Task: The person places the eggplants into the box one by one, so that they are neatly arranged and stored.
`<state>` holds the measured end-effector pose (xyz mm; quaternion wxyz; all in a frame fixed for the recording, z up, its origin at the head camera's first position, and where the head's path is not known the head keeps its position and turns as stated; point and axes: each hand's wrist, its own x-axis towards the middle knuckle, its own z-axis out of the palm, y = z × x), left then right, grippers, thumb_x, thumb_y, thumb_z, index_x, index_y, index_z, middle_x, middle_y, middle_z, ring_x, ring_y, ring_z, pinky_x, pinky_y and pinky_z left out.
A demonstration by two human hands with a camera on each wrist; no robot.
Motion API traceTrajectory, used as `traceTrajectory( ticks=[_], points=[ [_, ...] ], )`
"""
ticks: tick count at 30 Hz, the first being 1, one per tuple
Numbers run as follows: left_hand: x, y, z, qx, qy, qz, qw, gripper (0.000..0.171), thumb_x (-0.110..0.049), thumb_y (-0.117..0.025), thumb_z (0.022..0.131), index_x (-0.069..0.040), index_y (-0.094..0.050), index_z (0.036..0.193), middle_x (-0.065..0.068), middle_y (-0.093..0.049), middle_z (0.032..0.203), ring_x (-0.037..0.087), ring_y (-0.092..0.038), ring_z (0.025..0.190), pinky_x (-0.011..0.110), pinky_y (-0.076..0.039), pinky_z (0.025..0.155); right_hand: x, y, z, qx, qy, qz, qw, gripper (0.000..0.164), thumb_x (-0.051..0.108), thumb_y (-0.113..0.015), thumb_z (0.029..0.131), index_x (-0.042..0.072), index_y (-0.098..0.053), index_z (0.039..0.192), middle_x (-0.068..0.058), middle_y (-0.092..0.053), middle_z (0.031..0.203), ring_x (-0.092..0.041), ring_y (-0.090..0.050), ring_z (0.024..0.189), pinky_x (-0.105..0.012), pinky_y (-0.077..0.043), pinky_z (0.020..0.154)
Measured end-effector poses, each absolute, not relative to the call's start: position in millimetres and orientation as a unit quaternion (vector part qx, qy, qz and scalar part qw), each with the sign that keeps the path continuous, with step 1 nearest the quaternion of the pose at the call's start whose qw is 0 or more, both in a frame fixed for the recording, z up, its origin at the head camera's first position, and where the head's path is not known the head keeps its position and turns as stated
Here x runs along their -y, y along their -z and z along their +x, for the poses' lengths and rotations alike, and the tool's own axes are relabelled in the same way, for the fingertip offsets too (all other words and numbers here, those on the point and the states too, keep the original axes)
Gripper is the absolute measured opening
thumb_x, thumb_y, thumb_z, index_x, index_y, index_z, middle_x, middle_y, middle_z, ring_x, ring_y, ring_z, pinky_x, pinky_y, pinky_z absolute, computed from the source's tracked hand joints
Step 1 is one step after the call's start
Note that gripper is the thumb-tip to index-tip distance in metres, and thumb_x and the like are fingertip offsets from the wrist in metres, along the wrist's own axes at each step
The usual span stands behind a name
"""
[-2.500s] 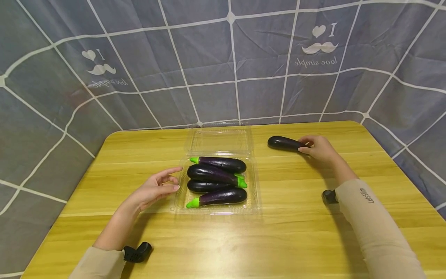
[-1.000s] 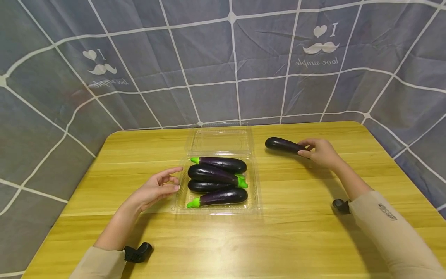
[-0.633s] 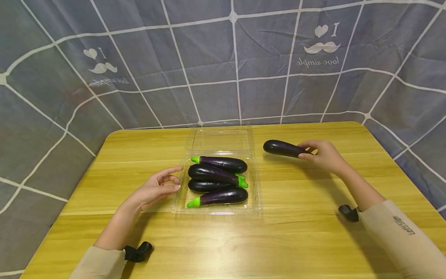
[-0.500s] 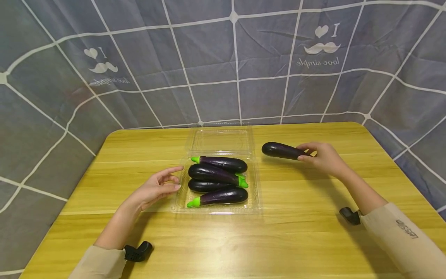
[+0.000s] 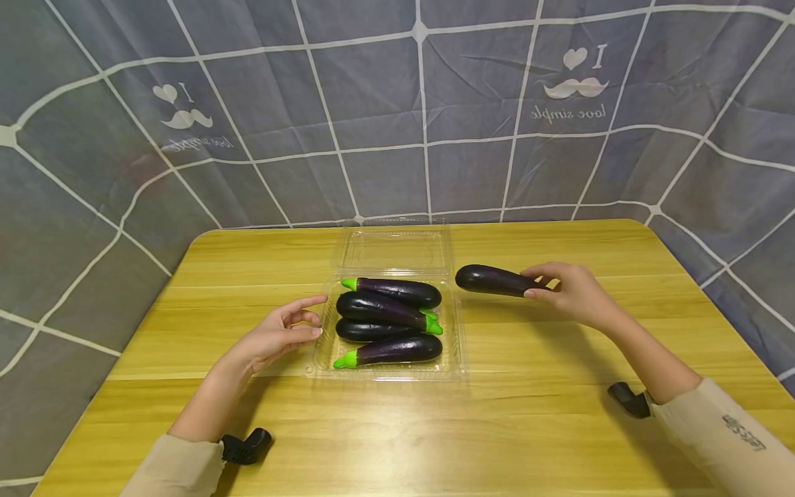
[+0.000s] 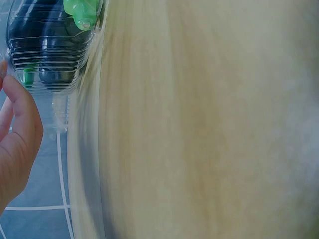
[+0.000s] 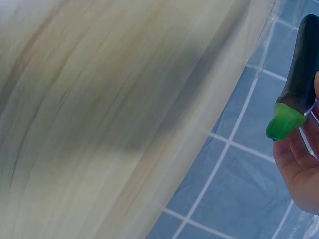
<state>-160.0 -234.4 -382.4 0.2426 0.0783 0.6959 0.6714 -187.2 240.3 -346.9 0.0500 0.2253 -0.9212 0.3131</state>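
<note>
My right hand (image 5: 571,293) pinches a dark purple eggplant (image 5: 493,281) near its stem end and holds it above the table, just right of a clear plastic clamshell box (image 5: 456,345). In the right wrist view the green cap (image 7: 285,122) of this eggplant shows beside the fingers. Several eggplants lie side by side in the box, among them a front one (image 5: 397,350) and a back one (image 5: 397,292). At the box's left edge, my left hand (image 5: 273,339) rests with loosely bent fingers, its fingertips at the rim; whether they press on it is hard to tell.
The box's clear lid (image 5: 394,250) lies folded back toward the rear of the wooden table (image 5: 397,435). Behind and on both sides hangs a grey curtain (image 5: 373,103) with white lines. A black wrist camera (image 5: 247,447) is worn on each forearm.
My right hand has lifted the eggplant off the table and carried it left and nearer, toward the box. The left hand and the box have stayed in place.
</note>
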Motion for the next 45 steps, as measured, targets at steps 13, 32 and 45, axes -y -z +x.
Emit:
traceTrajectory(
  ticks=[13,32,45],
  points=[
    [234,381,-159,-0.694,-0.673,0.074,0.244,0.069,0.001,-0.06,0.088,0.0,-0.024,0.146,0.003,-0.051,0.098,0.01,-0.055,0.085,0.023,-0.05,0.077,-222,340,-178,0.91,-0.32,0.26,0.044,0.026,0.006,-0.072,0.08,0.0,-0.068,0.106,-0.011,-0.067,0.099,-0.02,-0.058,0.081,-0.026,-0.05,0.061],
    [235,382,-162,-0.698,-0.668,0.074,0.246,0.068,0.001,-0.059,0.088,0.0,-0.023,0.146,0.002,-0.051,0.097,0.01,-0.055,0.083,0.023,-0.049,0.076,-184,329,-162,0.891,-0.329,0.312,0.018,0.029,0.009,-0.075,0.078,0.005,-0.069,0.106,-0.003,-0.067,0.097,-0.013,-0.058,0.082,-0.03,-0.05,0.065],
    [236,380,-161,-0.7,-0.667,0.073,0.245,0.067,0.001,-0.059,0.088,-0.002,-0.025,0.145,0.004,-0.049,0.1,0.011,-0.054,0.085,0.024,-0.049,0.078,-145,332,-162,0.872,-0.345,0.348,-0.002,0.028,0.011,-0.074,0.079,0.005,-0.069,0.106,-0.002,-0.067,0.098,-0.012,-0.058,0.081,-0.027,-0.049,0.064]
  ],
)
